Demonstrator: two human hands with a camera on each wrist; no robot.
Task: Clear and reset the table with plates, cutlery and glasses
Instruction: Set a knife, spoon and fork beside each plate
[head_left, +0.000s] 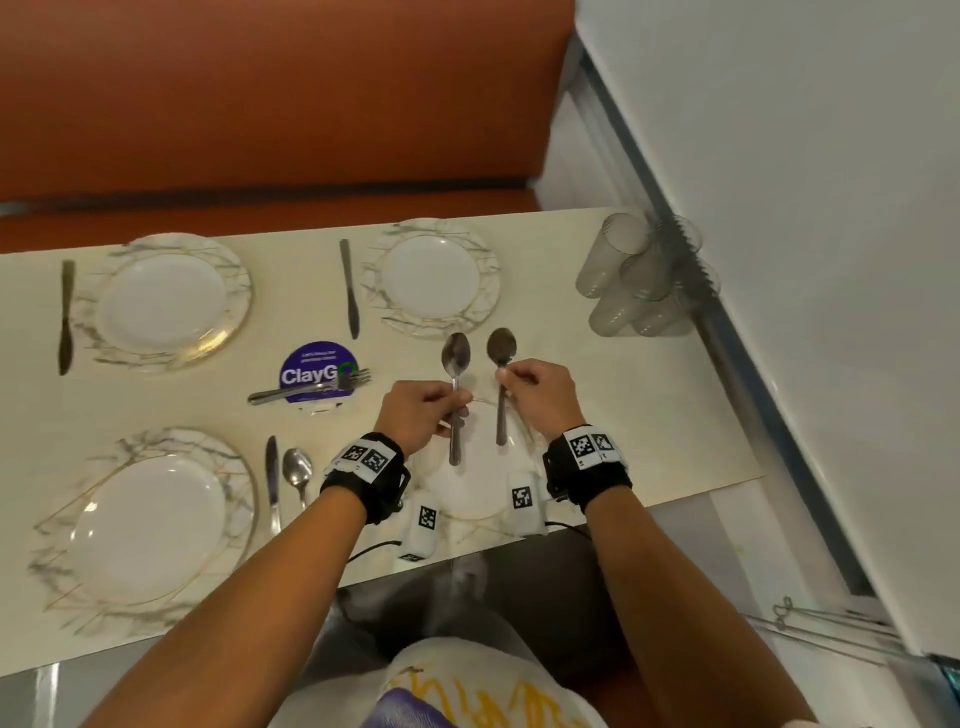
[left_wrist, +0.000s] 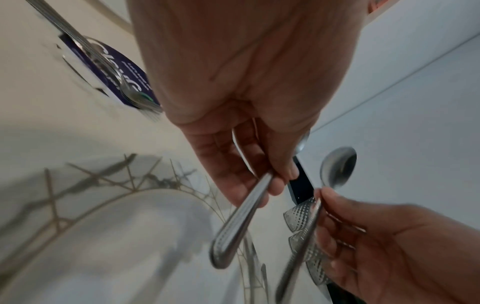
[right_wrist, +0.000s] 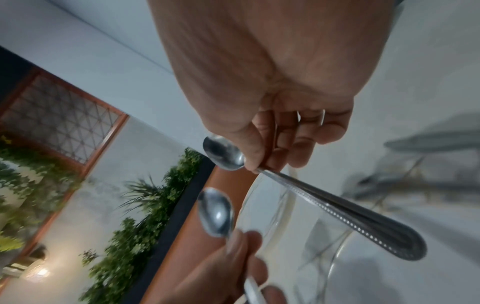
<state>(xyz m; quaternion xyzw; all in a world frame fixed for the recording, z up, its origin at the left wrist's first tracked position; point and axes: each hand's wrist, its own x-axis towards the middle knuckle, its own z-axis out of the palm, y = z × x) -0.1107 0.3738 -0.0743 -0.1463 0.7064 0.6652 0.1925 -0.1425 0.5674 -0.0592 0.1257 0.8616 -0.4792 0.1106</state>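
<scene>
Over the plate (head_left: 478, 499) at 6 o'clock, the left hand (head_left: 421, 410) and right hand (head_left: 540, 395) each pinch a spoon (head_left: 456, 358) (head_left: 501, 347). Four plates and three knives look set, one spoon is placed, but the forks (head_left: 311, 388) and glasses (head_left: 639, 280) at 2 o'clock still sit bunched.

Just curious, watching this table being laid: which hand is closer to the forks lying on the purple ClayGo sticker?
Left. The left hand, gripping a spoon, is just right of the forks. The right hand, holding another spoon, is farther right, beyond the left hand.
</scene>
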